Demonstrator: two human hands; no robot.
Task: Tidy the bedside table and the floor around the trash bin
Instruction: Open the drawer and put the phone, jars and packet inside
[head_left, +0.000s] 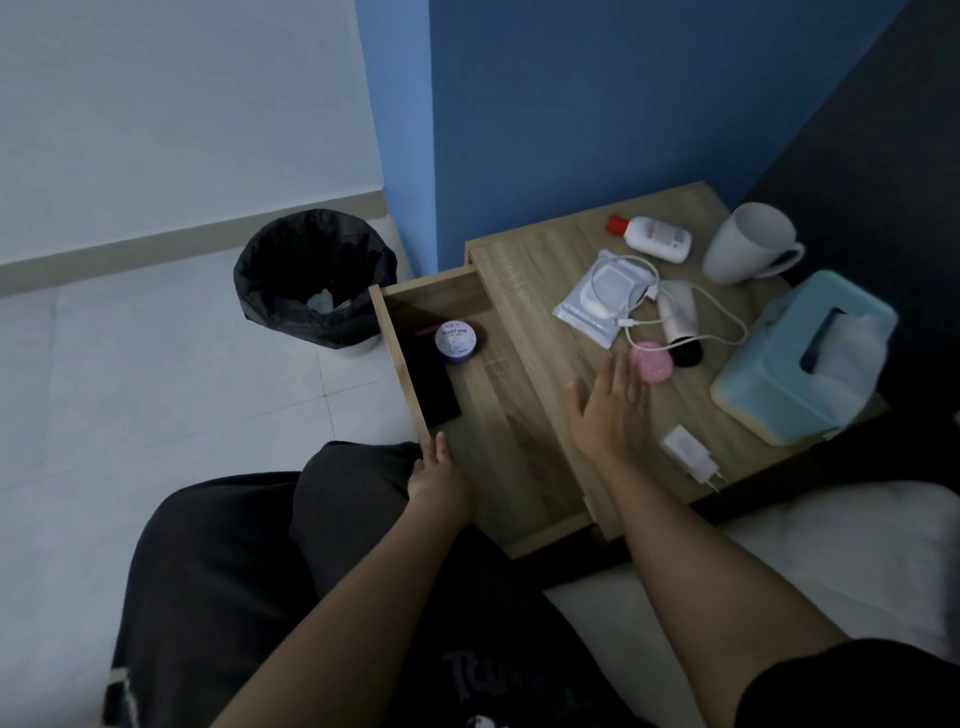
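Nearness favours the right hand (610, 410), flat and released, fingertips (621, 374) just beside the small round pink case (652, 364), ahead and rightward on the light wooden bench (530, 291); the left hand (439, 478) grips the front of the pulled-out wooden drawer (400, 364).

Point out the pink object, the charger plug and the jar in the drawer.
pink object (652, 364), head view, middle of its top.
charger plug (687, 450), head view, white body.
jar (456, 338), head view, printed lid.
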